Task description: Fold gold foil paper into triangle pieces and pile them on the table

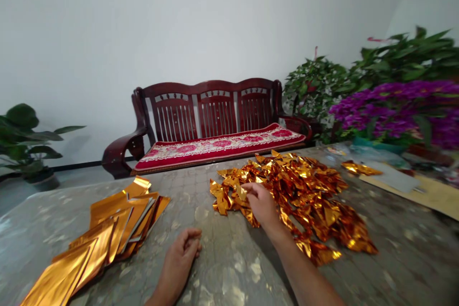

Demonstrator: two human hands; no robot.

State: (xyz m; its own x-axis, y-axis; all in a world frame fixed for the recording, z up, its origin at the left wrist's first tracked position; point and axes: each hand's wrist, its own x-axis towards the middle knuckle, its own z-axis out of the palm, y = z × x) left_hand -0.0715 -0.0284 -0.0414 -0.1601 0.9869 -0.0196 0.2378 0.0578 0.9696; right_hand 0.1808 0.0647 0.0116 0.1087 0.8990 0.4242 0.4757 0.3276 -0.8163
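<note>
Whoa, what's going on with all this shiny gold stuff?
Someone's right hand is reaching to the left side of a heap of folded gold pieces; whether it grips one is hard to tell. The left hand is loosely curled over the table, between the heap and a spread stack of flat gold sheets.

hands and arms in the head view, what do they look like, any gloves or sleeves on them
The left hand and right hand are both bare, without gloves. The right forearm is slim and uncovered as far as it shows, with no sleeve or watch. Rings can't be ruled out, since some fingers are hidden.
</note>
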